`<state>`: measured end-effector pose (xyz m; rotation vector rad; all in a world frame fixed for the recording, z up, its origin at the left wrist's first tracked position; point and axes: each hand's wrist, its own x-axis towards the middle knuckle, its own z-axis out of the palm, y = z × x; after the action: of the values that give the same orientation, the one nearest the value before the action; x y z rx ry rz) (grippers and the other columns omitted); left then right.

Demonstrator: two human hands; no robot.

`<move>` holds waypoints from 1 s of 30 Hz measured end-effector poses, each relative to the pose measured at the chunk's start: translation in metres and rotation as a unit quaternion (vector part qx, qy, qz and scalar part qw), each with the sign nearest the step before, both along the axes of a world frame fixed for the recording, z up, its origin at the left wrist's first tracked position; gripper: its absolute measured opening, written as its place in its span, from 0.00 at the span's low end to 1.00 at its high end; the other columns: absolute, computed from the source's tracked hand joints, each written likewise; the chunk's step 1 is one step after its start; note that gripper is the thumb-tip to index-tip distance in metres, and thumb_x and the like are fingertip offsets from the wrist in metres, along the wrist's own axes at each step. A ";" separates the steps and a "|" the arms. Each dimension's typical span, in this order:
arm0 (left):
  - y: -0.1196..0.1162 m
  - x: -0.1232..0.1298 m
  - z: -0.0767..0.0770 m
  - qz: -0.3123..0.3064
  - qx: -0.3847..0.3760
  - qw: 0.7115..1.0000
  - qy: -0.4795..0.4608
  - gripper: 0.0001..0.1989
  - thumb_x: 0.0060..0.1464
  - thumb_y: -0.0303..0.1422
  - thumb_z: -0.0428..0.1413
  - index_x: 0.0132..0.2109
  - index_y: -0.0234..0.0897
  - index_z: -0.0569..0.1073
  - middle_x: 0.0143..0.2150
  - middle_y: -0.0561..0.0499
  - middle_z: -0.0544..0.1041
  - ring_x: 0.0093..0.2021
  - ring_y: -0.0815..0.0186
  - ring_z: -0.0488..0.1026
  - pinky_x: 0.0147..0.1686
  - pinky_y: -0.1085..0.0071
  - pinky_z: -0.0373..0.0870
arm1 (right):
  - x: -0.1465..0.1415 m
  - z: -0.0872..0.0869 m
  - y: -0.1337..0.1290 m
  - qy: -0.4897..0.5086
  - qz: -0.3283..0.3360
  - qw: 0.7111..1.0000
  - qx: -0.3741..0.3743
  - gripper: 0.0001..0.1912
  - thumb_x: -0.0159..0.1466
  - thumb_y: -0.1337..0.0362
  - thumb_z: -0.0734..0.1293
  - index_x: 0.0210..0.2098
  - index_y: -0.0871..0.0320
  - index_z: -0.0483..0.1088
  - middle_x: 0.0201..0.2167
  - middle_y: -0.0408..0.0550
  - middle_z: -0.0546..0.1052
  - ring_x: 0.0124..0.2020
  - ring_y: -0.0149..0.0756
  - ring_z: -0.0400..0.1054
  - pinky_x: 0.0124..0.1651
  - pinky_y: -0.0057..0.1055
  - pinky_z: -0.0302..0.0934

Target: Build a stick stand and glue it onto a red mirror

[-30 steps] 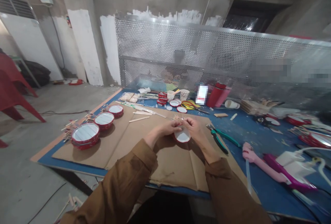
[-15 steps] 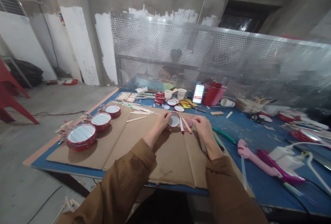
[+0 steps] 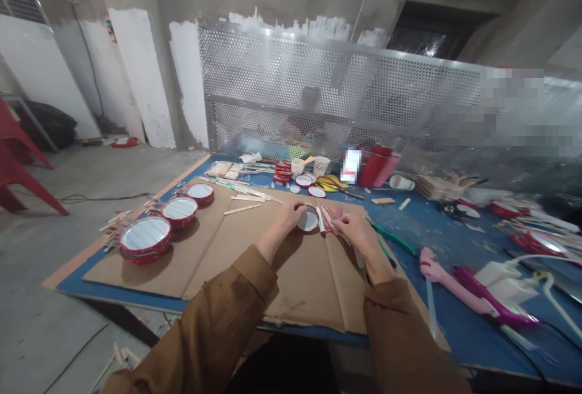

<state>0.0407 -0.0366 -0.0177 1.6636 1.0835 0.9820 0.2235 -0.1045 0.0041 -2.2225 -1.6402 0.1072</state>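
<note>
My left hand [image 3: 289,217] pinches the rim of a small round white disc with a dark reddish edge [image 3: 308,219], near the middle of the cardboard sheet [image 3: 300,285]. Just right of the disc lie a white piece with a red end [image 3: 322,222] and pinkish strips [image 3: 328,218]. My right hand [image 3: 355,229] is at the right end of these strips, fingertips pressed together; what they hold, if anything, is too small to name. Three red-sided drums with white tops, large [image 3: 145,239], medium [image 3: 180,211] and small [image 3: 200,194], stand at the left.
Wooden sticks [image 3: 242,208] lie behind my left hand. Teal-handled pliers [image 3: 396,240], a pink and purple glue gun [image 3: 454,279] and white plugs [image 3: 504,282] are at the right. Along the back stand a phone [image 3: 351,166], a red bottle [image 3: 375,166] and paper cups [image 3: 321,166].
My right hand has moved slightly left and down to the strips beside the disc. The disc in my left hand sits slightly lower, and the view has shifted a little.
</note>
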 end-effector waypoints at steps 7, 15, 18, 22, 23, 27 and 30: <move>0.000 -0.002 0.007 0.072 0.000 0.997 -0.023 0.10 0.56 0.27 0.50 0.39 0.33 0.76 0.39 0.45 0.78 0.39 0.63 0.72 0.43 0.69 0.67 | -0.011 -0.003 -0.001 -0.053 0.011 0.999 -0.007 0.31 0.58 0.40 0.60 0.10 0.55 0.63 0.12 0.49 0.69 0.18 0.35 0.63 0.23 0.30 0.47; 0.005 -0.010 0.006 0.120 -0.008 0.988 -0.096 0.08 0.54 0.27 0.53 0.39 0.33 0.76 0.40 0.45 0.77 0.41 0.65 0.72 0.46 0.70 0.67 | -0.040 0.001 -0.004 -0.093 0.013 0.996 -0.008 0.26 0.61 0.43 0.59 0.24 0.56 0.73 0.26 0.55 0.78 0.31 0.43 0.72 0.30 0.31 0.54; 0.004 -0.010 0.006 0.109 0.001 0.990 -0.088 0.08 0.55 0.27 0.52 0.39 0.32 0.76 0.41 0.44 0.77 0.41 0.65 0.72 0.45 0.70 0.67 | -0.045 0.003 -0.003 -0.090 0.016 0.996 -0.018 0.23 0.62 0.44 0.60 0.28 0.56 0.75 0.30 0.56 0.79 0.34 0.44 0.73 0.33 0.33 0.55; 0.000 -0.009 0.007 0.093 -0.019 0.991 -0.091 0.08 0.54 0.27 0.52 0.38 0.33 0.76 0.39 0.46 0.77 0.39 0.65 0.72 0.41 0.71 0.68 | -0.026 0.010 -0.004 -0.052 -0.074 0.996 -0.001 0.17 0.65 0.53 0.59 0.34 0.54 0.76 0.35 0.52 0.79 0.39 0.42 0.72 0.36 0.31 0.56; 0.000 -0.010 0.008 0.089 -0.028 0.992 -0.090 0.08 0.54 0.27 0.52 0.37 0.33 0.76 0.38 0.46 0.77 0.38 0.65 0.72 0.39 0.72 0.68 | -0.018 0.012 -0.005 -0.049 -0.092 0.995 -0.001 0.15 0.64 0.57 0.59 0.35 0.54 0.76 0.36 0.52 0.79 0.39 0.42 0.72 0.35 0.31 0.56; -0.002 -0.010 0.009 0.073 -0.042 0.995 -0.061 0.07 0.54 0.27 0.53 0.36 0.33 0.76 0.35 0.47 0.77 0.35 0.66 0.72 0.36 0.73 0.67 | 0.006 0.020 -0.009 -0.036 -0.118 0.992 -0.027 0.11 0.60 0.65 0.61 0.32 0.54 0.76 0.36 0.51 0.79 0.37 0.41 0.72 0.31 0.30 0.53; -0.002 -0.008 0.009 0.056 -0.048 0.996 -0.043 0.08 0.54 0.27 0.52 0.37 0.31 0.76 0.35 0.46 0.77 0.33 0.67 0.71 0.35 0.73 0.67 | 0.006 0.018 -0.011 -0.025 -0.087 0.995 -0.052 0.07 0.56 0.67 0.64 0.27 0.53 0.75 0.32 0.46 0.80 0.36 0.39 0.72 0.30 0.28 0.52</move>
<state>0.0327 -0.0390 -0.0085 1.4835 1.1571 1.0480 0.2297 -0.1151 0.0220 -2.4535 -1.4895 0.0941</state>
